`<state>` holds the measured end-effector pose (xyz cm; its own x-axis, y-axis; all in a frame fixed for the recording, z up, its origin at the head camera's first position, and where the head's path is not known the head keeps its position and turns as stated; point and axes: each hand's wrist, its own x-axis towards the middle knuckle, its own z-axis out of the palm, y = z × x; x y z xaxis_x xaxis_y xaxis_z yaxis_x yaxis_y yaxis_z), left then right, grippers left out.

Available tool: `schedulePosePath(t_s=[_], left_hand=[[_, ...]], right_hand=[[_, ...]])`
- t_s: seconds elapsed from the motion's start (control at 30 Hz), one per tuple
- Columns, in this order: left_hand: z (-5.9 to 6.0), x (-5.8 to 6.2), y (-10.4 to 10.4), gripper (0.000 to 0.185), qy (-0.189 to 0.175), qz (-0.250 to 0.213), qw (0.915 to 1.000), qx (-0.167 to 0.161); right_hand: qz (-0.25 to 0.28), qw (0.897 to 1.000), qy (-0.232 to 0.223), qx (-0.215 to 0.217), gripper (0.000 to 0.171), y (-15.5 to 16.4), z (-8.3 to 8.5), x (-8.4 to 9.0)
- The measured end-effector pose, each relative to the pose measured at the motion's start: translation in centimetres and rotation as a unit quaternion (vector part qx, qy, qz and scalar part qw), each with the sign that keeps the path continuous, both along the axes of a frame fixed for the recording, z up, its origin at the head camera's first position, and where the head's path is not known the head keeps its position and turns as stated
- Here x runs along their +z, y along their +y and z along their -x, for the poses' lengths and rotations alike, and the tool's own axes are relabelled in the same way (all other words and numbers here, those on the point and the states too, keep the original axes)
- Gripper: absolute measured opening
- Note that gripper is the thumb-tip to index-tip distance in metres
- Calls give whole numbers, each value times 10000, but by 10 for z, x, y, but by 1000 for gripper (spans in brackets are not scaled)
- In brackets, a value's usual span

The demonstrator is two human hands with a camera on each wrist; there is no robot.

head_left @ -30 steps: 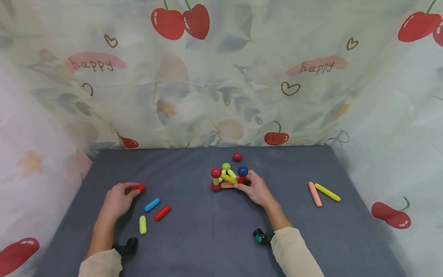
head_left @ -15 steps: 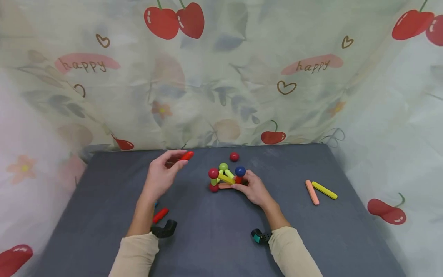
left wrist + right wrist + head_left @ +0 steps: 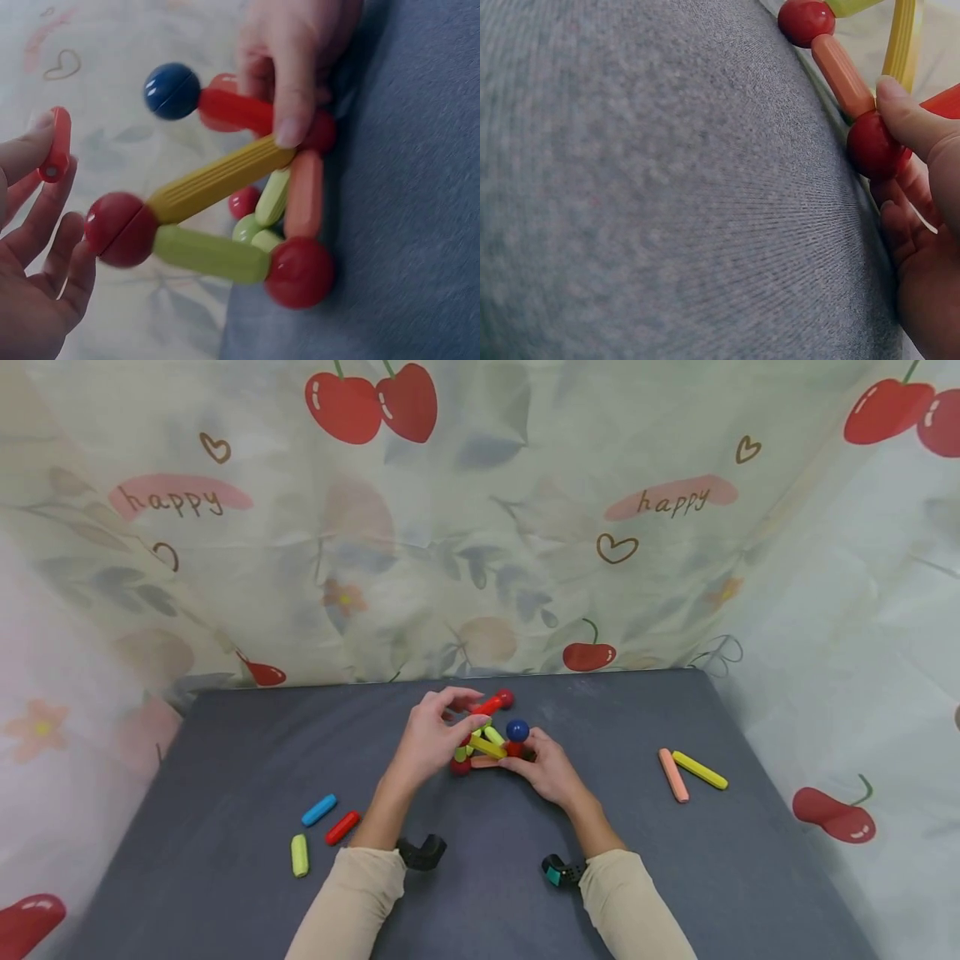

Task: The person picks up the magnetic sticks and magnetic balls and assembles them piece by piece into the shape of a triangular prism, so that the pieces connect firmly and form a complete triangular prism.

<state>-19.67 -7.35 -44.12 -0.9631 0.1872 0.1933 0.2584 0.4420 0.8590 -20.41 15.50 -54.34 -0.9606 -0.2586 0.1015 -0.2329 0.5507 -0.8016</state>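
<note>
My left hand (image 3: 431, 739) pinches a short red magnetic rod (image 3: 56, 146) between thumb and fingertips, above the left side of a built frame of rods and balls. In the left wrist view, the frame has a yellow rod (image 3: 225, 178), a green rod (image 3: 214, 253), an orange rod (image 3: 304, 195) and red balls, including a lower one (image 3: 300, 271). A blue ball (image 3: 172, 91) tops an upright red rod. With thumb and fingers, my right hand (image 3: 553, 772) grips the frame's lower right red ball (image 3: 875, 144). My left hand partly hides the frame in the head view.
A loose red ball (image 3: 507, 697) lies behind the frame. On the left of the dark cloth are a blue rod (image 3: 318, 810), a red rod (image 3: 342, 828) and a green rod (image 3: 300, 856). An orange rod (image 3: 673, 776) and a yellow rod (image 3: 700, 770) lie right.
My left hand has carried the red rod from the table's left side up and rightward to the frame. The right hand has kept its grip on the frame.
</note>
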Motion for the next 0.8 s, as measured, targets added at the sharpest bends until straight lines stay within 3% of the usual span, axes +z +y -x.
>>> schedulePosePath(t_s=[0.47,0.8], left_hand=[[-1,-10,14,38,-138,718,9973,113],[-1,-13,14,36,104,1099,9937,173]], right_hand=[[146,9998,-154,-52,24,-1,-1,0],[153,9998,-114,-84,27,-1,-1,0]])
